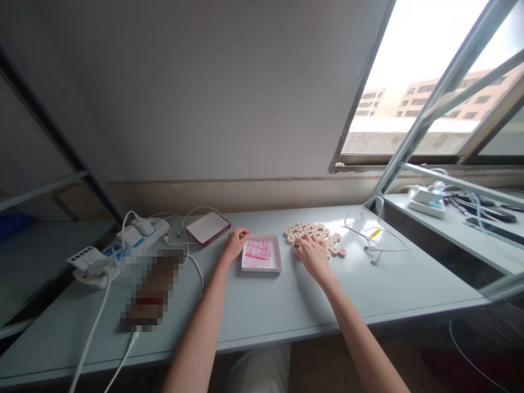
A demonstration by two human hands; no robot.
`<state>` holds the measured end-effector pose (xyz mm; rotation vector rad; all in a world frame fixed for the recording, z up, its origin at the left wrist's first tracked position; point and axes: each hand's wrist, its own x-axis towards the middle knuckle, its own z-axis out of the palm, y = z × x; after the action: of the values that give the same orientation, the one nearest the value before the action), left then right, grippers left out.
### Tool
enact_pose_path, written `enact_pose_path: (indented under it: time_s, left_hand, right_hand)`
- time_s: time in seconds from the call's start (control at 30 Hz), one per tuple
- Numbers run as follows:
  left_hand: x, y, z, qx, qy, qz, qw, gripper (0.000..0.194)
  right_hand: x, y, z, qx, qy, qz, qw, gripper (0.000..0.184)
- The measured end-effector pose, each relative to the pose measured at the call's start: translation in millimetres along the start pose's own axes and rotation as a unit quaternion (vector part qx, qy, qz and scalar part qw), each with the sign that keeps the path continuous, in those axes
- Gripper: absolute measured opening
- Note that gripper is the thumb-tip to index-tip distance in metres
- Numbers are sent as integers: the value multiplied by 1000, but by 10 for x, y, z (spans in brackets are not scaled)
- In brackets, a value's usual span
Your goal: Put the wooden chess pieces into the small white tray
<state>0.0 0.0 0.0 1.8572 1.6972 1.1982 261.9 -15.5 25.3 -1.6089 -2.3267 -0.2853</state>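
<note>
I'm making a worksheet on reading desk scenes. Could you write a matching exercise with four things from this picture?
Column 1
1. Left hand
2. Right hand
3. White box
4. Shallow red-sided box

Column 2
A. Marked inside with a pink grid
B. Over the round wooden pieces
C. Near the wall, left of both hands
D. At the upper left corner of the open box with pink lines

Right pairs: 1-D, 2-B, 3-A, 4-C
</note>
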Motion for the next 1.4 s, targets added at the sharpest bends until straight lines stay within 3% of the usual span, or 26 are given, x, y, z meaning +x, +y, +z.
enact_pose_path:
  time_s: [0.13, 0.23, 0.3, 0.47, 0.63, 0.73, 0.87, 0.97, 1.03, 1.1, 1.23, 1.4]
  left_hand:
    - [-3, -25, 21, 2, 2, 5, 1000, 18]
    - [-4, -46, 43, -3, 3, 2, 1000, 18]
    - [-3, -51, 52, -7, 2, 4, 1000, 18]
    - [1, -26, 33, -16, -11, 11, 1000, 26]
    - [7, -9, 22, -3, -21, 7, 1000, 31]
    - [8, -4, 32, 13, -23, 3, 1000, 30]
    - [-16, 27, 27, 11, -32, -2, 999, 22]
    - [-45, 54, 9, 20, -48, 4, 999, 18]
    - [-58, 57, 4, 25, -51, 6, 998, 18]
    - [-63, 46, 10, 21, -50, 1, 999, 18]
    - [-63, 21, 35, -15, -55, -18, 998, 17]
    - [-62, 19, 50, -48, -64, -38, 996, 16]
  right_hand:
    - [48, 131, -83, 61, -4, -45, 997, 12]
    - [139, 99, -169, 148, 29, -44, 988, 20]
    - [225, -65, -195, 190, 29, -72, 979, 21]
    - [450, -701, -51, 182, -58, -190, 963, 15]
    - [517, -944, 123, 178, -26, -205, 962, 21]
    - [511, -814, 115, 211, -13, -196, 957, 26]
    - [516, -413, 88, 174, 21, -85, 981, 17]
    - [489, -101, 102, 140, -42, -7, 989, 14]
    - [460, 25, 109, 153, -92, 4, 984, 14]
    - [437, 69, 113, 169, -110, -3, 980, 17]
    - [426, 43, 150, 141, -78, -2, 987, 22]
    - [432, 45, 172, 92, -49, 8, 994, 9]
